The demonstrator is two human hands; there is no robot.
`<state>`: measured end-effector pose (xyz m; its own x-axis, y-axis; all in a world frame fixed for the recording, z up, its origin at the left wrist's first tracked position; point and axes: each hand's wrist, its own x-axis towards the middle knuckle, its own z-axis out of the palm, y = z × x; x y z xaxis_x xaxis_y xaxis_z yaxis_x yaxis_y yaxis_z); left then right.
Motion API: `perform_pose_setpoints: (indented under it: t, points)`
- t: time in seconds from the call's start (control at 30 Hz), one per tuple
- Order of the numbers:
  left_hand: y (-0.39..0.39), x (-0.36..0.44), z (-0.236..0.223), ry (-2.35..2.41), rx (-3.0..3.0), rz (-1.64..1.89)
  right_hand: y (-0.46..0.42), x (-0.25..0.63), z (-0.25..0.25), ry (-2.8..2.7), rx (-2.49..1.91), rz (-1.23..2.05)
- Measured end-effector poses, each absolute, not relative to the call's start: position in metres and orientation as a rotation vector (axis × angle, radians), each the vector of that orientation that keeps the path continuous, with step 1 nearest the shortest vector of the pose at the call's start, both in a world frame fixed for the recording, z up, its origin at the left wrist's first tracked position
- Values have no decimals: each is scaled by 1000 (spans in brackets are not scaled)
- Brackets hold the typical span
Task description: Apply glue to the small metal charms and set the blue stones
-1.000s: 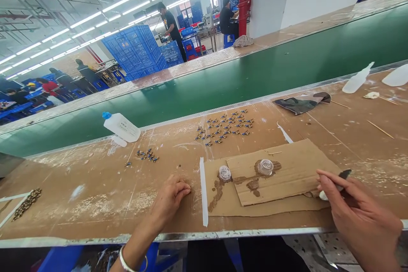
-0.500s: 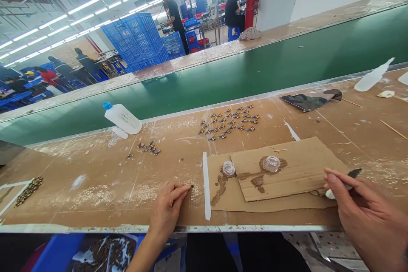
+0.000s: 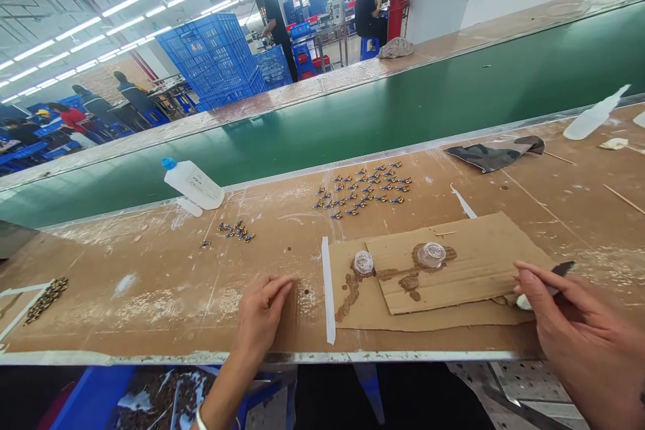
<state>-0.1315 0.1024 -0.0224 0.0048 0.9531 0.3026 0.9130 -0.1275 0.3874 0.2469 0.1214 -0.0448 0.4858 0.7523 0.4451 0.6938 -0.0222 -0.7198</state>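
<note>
My left hand rests low over the cardboard-covered bench, thumb and index fingertips pressed together with nothing visible between them. Just to the right of these fingertips lies a small dark round piece, apart from them. My right hand is closed at the right end of the cardboard sheets, around a thing with a dark pointed end; its kind is mostly hidden by the fingers. Something white shows under the right fingertips. On the cardboard sheet a clear small cup sits in a wet stain, and another clear cup stands left of it.
Small blue-and-gold parts lie in rows, with a smaller pile to their left. A blue-capped bottle leans near the green conveyor belt. Camouflage cloth and a white squeeze bottle are at right.
My left hand has drawn back slightly to the left, off the small dark piece that its fingertips were at. My right hand stays nearly in place. The view has shifted a little.
</note>
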Motion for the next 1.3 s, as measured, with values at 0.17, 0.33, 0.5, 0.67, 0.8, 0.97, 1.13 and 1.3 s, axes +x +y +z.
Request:
perform_pose_setpoints:
  t: [0.17,0.33,0.5,0.67,0.8,0.97,1.13,1.3]
  points:
    - [141,-145,-27,2097,2251,746,121,244,-38,-1245,-1683,87]
    - [165,-149,-31,2072,2308,698,123,250,-47,-1268,-1699,58]
    - [168,-142,-26,2037,2294,681,123,252,-50,-1285,-1691,19]
    - [168,-138,-20,2065,2125,731,123,250,-48,-1260,-1695,29]
    - [148,-134,-13,2052,1869,755,125,250,-50,-1261,-1659,2]
    - [108,-123,-10,2007,1589,683,126,252,-52,-1289,-1617,-42]
    - [94,-117,-15,2063,1462,631,125,253,-53,-1296,-1625,-35]
    - [96,-119,-14,2101,1438,617,124,255,-57,-1299,-1615,-1]
